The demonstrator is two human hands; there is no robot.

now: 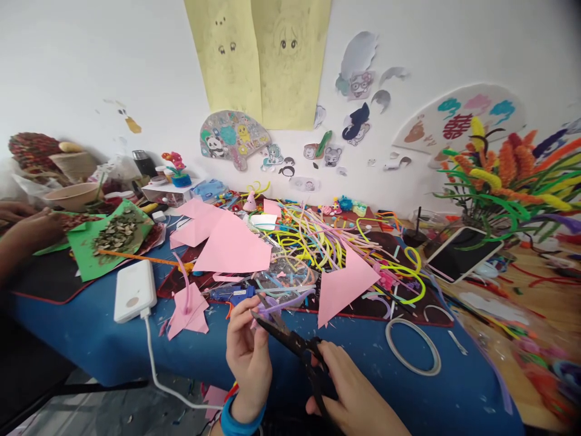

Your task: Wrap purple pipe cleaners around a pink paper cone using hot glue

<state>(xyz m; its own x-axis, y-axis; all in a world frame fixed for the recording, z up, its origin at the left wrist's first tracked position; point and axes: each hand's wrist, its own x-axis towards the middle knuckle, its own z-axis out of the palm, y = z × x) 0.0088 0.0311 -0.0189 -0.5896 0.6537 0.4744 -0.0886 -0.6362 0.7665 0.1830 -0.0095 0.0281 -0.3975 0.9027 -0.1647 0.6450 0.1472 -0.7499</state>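
Observation:
My left hand [249, 351], with a blue band at the wrist, pinches a purple pipe cleaner piece [293, 299] whose free end points right. My right hand [347, 387] grips black scissors [295, 344] by the handles. Their blades reach up to the fingers of my left hand and stand apart around part of the purple piece. Just behind my left hand lies a blue glue gun [231, 294]. Left of it rest folded pink paper scraps [193, 312] with a pink pipe cleaner on top.
Pink paper sheets [233, 245] and a heap of yellow and pink pipe cleaners [313, 233] cover the mat. A white power bank [135, 290] with a cable sits left. A tape ring [413, 346] lies right, near a propped phone [465, 253]. Another person's hand [39, 227] is at far left.

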